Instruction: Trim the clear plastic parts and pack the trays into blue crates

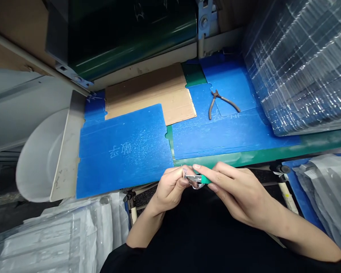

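My right hand (238, 191) is closed on a small knife (205, 179) with a green handle and a short metal blade. The blade points left and touches a small clear plastic piece (197, 185). That piece is pinched between the thumb and fingers of my left hand (170, 185), close in front of my body. Its exact shape is partly hidden by the fingers. Beyond my hands, a pair of cutting pliers (216, 99) lies on the blue sheet (193, 140), jaws away from me and handles spread.
A second blue sheet (125, 151) and brown cardboard (150, 91) cover the worktop. Stacked clear plastic trays (304, 68) rise at the right. A dark green roller (136, 45) spans the back. Plastic-wrapped stacks flank me, and a white basin (39, 159) stands at the left.
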A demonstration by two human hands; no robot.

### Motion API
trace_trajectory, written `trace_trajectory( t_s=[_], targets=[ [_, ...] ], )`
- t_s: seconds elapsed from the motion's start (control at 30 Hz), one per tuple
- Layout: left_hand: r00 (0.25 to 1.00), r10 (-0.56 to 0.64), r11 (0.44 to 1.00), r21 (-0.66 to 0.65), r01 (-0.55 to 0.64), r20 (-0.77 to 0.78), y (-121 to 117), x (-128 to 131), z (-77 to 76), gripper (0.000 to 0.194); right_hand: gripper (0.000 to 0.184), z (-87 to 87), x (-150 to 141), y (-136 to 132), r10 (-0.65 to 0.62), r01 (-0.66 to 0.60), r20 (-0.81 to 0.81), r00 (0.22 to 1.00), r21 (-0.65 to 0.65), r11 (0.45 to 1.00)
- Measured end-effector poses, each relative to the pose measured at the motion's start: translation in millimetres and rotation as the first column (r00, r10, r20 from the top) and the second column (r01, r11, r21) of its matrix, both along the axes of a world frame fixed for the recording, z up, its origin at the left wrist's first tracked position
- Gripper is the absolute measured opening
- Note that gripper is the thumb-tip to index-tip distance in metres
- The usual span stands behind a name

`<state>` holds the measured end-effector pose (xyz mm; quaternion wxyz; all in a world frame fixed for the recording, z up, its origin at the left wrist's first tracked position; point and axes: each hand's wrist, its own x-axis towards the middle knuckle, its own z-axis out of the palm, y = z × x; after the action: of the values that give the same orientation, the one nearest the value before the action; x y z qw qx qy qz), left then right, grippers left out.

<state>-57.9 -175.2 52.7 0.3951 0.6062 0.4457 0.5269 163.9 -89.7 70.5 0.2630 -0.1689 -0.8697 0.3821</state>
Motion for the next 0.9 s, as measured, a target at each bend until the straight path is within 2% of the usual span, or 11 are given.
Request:
trace_trajectory(
  t_s=[0.3,0.73,0.9],
  targets=[
    [1.0,-0.014,1.0,0.01,0.014,-0.017,1,-2,-0.5,0.042,0.047,3.6,1,-2,-0.008,0.008,0.001,1.0,-0.003,1.0],
    [0.998,0.039,0.999,0.014,-0.038,-0.049,1,-4,-4.6,0.042,0.048,-0.9,-4,-10,-0.082,0.083,0.024,0.996,-0.045,0.996],
    [0.999,0.001,1.0,0.005,-0.001,-0.037,-2,-3,-7.8,0.041,0.044,-9.5,-13,-4,-0.206,0.209,0.041,0.978,-0.1,0.973]
  ],
)
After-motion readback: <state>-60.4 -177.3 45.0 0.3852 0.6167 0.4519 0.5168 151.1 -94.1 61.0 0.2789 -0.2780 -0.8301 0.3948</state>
